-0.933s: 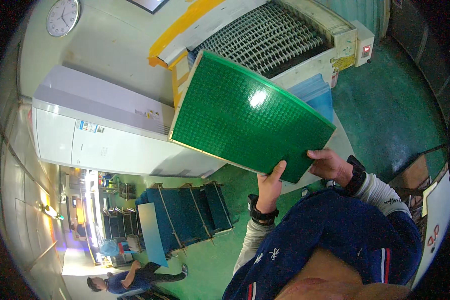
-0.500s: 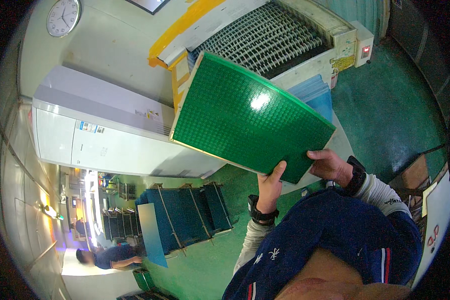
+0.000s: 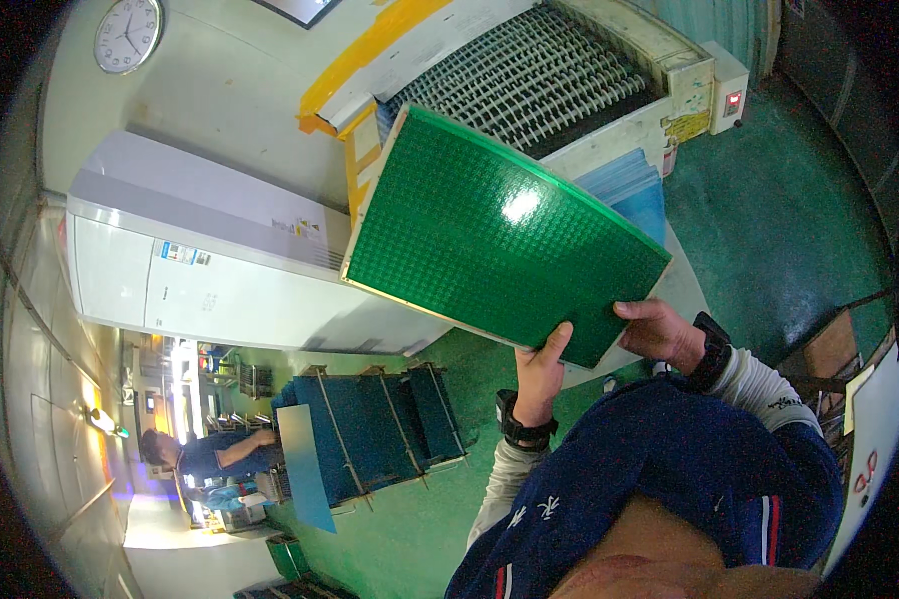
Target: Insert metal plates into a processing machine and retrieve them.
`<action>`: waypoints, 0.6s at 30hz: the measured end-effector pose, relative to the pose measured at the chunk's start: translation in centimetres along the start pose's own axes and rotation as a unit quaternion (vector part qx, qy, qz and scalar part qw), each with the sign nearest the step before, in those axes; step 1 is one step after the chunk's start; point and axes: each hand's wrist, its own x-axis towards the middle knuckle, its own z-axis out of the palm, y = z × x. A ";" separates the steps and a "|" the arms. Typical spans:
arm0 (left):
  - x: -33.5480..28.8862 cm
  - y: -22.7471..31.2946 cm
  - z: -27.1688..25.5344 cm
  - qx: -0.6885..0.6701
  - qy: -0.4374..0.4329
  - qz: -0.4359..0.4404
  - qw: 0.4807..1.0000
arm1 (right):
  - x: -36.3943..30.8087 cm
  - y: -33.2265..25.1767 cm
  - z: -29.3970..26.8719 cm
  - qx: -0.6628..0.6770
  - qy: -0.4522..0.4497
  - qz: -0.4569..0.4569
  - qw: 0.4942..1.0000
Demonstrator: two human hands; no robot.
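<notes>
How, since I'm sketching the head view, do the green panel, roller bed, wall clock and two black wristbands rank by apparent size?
1. Green panel
2. Roller bed, partly covered
3. Wall clock
4. Left wristband and right wristband: too alike to rank

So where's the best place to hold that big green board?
Probably grip the green board by both edges beside its nearest corner, coming from the near side, thumbs on top. It's wide and flat, with no handle showing. The left hand and right hand hold it there.
</notes>
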 end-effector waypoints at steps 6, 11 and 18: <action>-0.2 0.3 0.3 0.021 0.005 0.002 1.000 | -0.3 -0.3 1.2 0.015 -0.030 -0.012 0.999; -0.4 0.3 0.3 0.033 0.000 0.006 0.999 | -0.6 -0.1 0.9 0.021 -0.034 -0.013 0.999; -0.7 0.4 0.6 0.018 0.003 0.005 1.000 | -0.9 0.1 0.8 0.019 -0.032 -0.013 0.999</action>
